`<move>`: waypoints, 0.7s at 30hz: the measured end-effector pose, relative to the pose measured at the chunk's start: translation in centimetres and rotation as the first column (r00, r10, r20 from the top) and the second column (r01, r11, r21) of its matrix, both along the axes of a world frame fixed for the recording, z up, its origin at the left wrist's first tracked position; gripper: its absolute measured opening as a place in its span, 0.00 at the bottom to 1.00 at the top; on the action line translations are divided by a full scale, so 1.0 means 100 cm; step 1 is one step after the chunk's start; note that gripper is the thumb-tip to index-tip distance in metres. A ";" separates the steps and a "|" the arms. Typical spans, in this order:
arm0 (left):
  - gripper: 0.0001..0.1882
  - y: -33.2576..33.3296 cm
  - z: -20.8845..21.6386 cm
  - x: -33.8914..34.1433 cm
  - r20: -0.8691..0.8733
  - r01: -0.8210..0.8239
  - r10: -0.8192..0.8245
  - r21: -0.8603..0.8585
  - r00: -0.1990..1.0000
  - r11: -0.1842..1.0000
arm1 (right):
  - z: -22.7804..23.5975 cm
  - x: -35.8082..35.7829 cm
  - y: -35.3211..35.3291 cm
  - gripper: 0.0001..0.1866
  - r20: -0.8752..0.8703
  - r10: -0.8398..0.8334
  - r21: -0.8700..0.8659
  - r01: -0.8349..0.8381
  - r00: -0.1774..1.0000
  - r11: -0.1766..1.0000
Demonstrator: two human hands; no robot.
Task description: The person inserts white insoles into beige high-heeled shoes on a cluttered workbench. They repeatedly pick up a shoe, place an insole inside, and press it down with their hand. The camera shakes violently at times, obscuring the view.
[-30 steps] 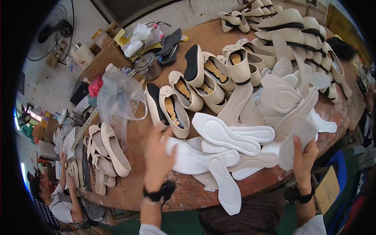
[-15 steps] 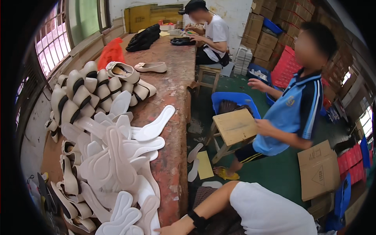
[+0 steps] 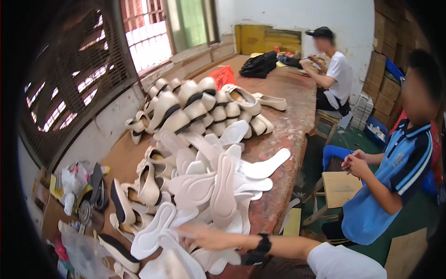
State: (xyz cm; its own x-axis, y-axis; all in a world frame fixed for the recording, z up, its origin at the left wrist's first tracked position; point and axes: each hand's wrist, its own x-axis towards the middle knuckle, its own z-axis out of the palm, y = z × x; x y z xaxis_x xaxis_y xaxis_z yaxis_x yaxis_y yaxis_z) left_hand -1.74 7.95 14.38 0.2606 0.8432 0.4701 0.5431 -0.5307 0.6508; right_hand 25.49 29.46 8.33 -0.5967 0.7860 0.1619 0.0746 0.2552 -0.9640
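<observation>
— So, in the head view, what is the right hand (image 3: 204, 237) doing?

— It comes in from the lower edge, a black wristwatch (image 3: 262, 244) on the wrist. It lies on the heap of white insoles (image 3: 223, 190), fingers stretched out flat. Despite some blur, nothing looks closed inside it. The left hand is out of the picture.

— Where do the insoles sit?

— Loose and overlapping on the near end of the long brown worktop (image 3: 288, 125), close to its edge. I'd say that's so the person can reach them without leaning.

— And around them?

— Just beyond them, cream shoes (image 3: 195, 107) stand in tight overlapping rows, probably to save room and keep finished pieces apart from the loose parts. A few single cream pumps (image 3: 148, 181) lie beside the heap on the window side. Black soles (image 3: 95, 186) and a clear plastic bag (image 3: 79, 251) are nearer the wall, among small clutter.

— Anyone else?

— A person in a blue shirt (image 3: 395, 186) sits off the worktop's edge, hands together over a wooden stool (image 3: 341, 186). Another person in a white shirt (image 3: 334, 69) works at the far end, near some black bags (image 3: 258, 65).
</observation>
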 end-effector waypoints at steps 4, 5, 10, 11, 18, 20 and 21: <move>0.08 -0.046 0.002 0.027 -0.406 -0.061 -0.022 -0.192 0.914 0.980 | 0.054 0.043 -0.017 0.38 0.042 -0.156 0.243 0.142 0.987 0.960; 0.09 -0.047 -0.005 0.028 -0.470 -0.104 0.000 -0.196 0.883 0.975 | 0.068 0.055 -0.027 0.38 0.105 -0.171 0.279 0.136 0.980 0.951; 0.10 -0.037 -0.086 0.016 -0.343 -0.261 0.155 -0.290 0.926 0.921 | 0.062 0.043 -0.083 0.37 0.557 -0.181 0.483 -0.139 0.811 0.864; 0.15 -0.042 -0.094 0.020 -0.278 -0.275 0.193 -0.296 0.941 0.915 | 0.060 0.040 -0.097 0.36 0.622 -0.181 0.508 -0.216 0.762 0.834; 0.58 -0.054 -0.132 0.038 -0.027 -0.426 0.429 -0.190 0.903 0.885 | -0.031 -0.039 -0.124 0.18 0.389 0.216 0.521 -0.408 0.895 0.750; 0.61 -0.054 -0.133 0.042 0.101 -0.420 0.483 -0.363 0.870 0.832 | -0.040 -0.055 -0.127 0.17 0.324 0.269 0.478 -0.403 0.907 0.780; 0.63 -0.055 -0.134 0.041 0.070 -0.420 0.464 -0.322 0.883 0.848 | -0.042 -0.061 -0.129 0.17 0.316 0.287 0.453 -0.409 0.904 0.792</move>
